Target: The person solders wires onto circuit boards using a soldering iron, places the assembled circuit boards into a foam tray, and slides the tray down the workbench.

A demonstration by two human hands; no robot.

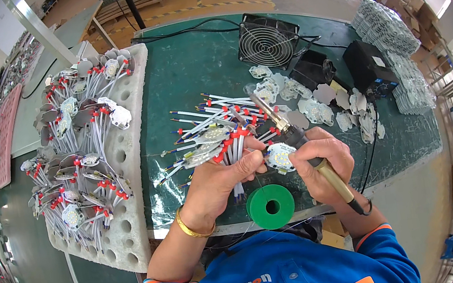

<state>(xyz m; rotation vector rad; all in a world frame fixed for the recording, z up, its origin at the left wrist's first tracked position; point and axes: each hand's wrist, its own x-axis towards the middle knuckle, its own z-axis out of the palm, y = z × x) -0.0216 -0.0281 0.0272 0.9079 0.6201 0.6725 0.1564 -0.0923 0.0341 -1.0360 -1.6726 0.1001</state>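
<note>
Head view: board (280, 158) between hands, at 3 o'clock from left hand (218, 181), between 9 and 10 o'clock from right hand (327, 168). Right nearer, fingertips at board's rim. Right hand clamped on iron (297, 137); iron's long axis runs 11 to 5 o'clock, hot end at 11, beyond board. Left thumb and fingers together, seemingly pinching strand (258, 180) above spool (257, 209); contact with board unclear. Wires (212, 121) at 10 o'clock from board.
</note>
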